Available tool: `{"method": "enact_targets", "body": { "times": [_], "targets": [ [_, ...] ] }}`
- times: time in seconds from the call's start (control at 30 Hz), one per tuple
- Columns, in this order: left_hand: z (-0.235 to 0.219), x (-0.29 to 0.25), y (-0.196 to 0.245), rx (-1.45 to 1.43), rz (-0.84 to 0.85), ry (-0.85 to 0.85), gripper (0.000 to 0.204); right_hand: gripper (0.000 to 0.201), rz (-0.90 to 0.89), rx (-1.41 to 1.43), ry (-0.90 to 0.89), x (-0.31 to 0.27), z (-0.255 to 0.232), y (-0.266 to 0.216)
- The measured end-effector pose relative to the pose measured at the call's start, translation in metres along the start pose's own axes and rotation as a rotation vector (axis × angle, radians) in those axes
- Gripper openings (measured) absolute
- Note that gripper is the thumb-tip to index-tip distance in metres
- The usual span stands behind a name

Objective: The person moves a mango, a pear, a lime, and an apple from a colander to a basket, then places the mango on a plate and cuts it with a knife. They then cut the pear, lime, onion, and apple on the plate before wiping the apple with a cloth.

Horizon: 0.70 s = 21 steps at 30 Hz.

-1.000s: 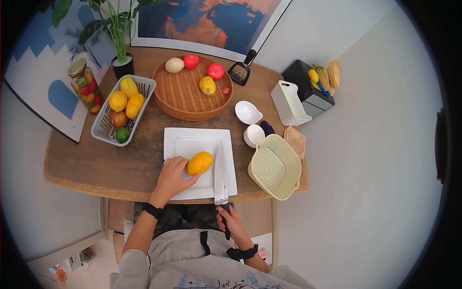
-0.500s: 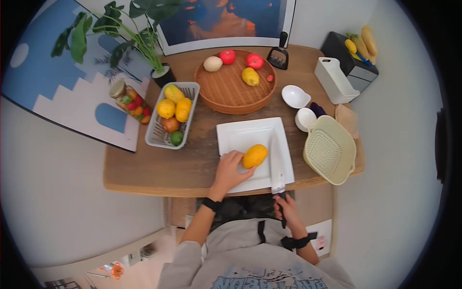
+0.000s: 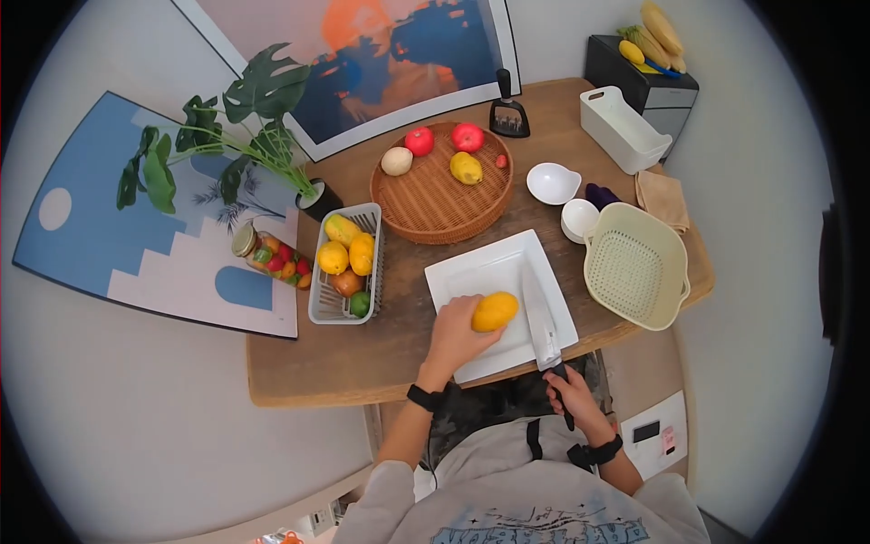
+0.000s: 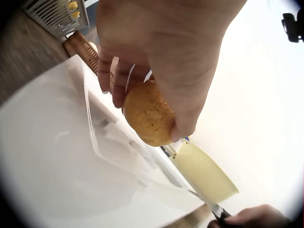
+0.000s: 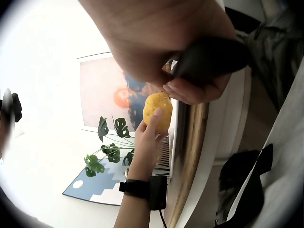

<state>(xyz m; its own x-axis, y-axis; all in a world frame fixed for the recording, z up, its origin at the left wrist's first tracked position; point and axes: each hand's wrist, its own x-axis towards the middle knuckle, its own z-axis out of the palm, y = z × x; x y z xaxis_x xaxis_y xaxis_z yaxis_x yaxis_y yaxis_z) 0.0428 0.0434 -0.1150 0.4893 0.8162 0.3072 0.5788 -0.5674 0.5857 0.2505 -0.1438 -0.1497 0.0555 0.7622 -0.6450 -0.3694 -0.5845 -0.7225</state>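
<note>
My left hand (image 3: 456,334) grips a yellow oval fruit (image 3: 496,312), thumb on one side and fingers on the other. In the left wrist view the fruit (image 4: 149,115) is held up above the white square plate (image 3: 467,262), its skin finely pitted. A large kitchen knife (image 3: 541,325) lies along the plate's right side, its blade over the plate and its tip pointing away from me. My right hand (image 3: 573,393) holds the black handle at the table's front edge. Up close, the right wrist view shows that handle (image 5: 213,56) inside the curled fingers.
Left of the plate stands a grey basket (image 3: 319,308) of fruit, beside a jar (image 3: 275,257). Behind is a round wicker tray (image 3: 435,204) with several fruits. To the right are white bowls (image 3: 553,184), a pale yellow colander (image 3: 637,267), a cloth (image 3: 662,198) and a white bin (image 3: 625,131).
The head view has shifted and turned. My left hand has gone from touching the fruit on the plate to gripping and lifting it. The knife stays on the plate's right side.
</note>
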Motion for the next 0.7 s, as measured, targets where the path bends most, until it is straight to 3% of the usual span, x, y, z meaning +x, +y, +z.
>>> {"method": "enact_targets", "body": {
  "times": [0.17,0.23,0.3,0.33,0.43,0.53,0.63,0.7],
  "targets": [
    [-0.113,-0.008,-0.011,0.166,-0.100,0.210,0.052,0.013,-0.016,0.002,-0.006,-0.001,-0.004,0.006],
    [-0.150,-0.015,-0.053,0.305,-0.034,0.414,0.055,0.013,-0.002,0.005,-0.030,0.001,-0.005,0.008],
    [-0.185,-0.016,-0.055,0.577,-0.005,0.440,0.058,0.013,-0.001,-0.002,-0.053,0.003,-0.004,0.007],
    [-0.193,-0.022,-0.072,0.590,-0.141,0.344,0.062,0.014,0.011,-0.012,-0.060,0.002,-0.003,0.004],
    [-0.181,-0.051,-0.119,0.911,-0.315,0.076,0.067,0.014,-0.013,-0.018,-0.103,0.005,-0.001,0.005],
    [-0.174,-0.055,-0.112,0.734,-0.392,-0.048,0.067,0.020,-0.079,-0.091,-0.103,-0.003,0.000,-0.002],
    [-0.172,-0.046,-0.106,0.739,-0.272,0.017,0.064,0.026,-0.189,-0.289,0.032,-0.006,0.000,0.009],
    [-0.168,-0.024,-0.077,0.727,-0.166,0.043,0.059,0.029,-0.195,-0.267,0.058,-0.010,0.001,0.010]
  ]
}}
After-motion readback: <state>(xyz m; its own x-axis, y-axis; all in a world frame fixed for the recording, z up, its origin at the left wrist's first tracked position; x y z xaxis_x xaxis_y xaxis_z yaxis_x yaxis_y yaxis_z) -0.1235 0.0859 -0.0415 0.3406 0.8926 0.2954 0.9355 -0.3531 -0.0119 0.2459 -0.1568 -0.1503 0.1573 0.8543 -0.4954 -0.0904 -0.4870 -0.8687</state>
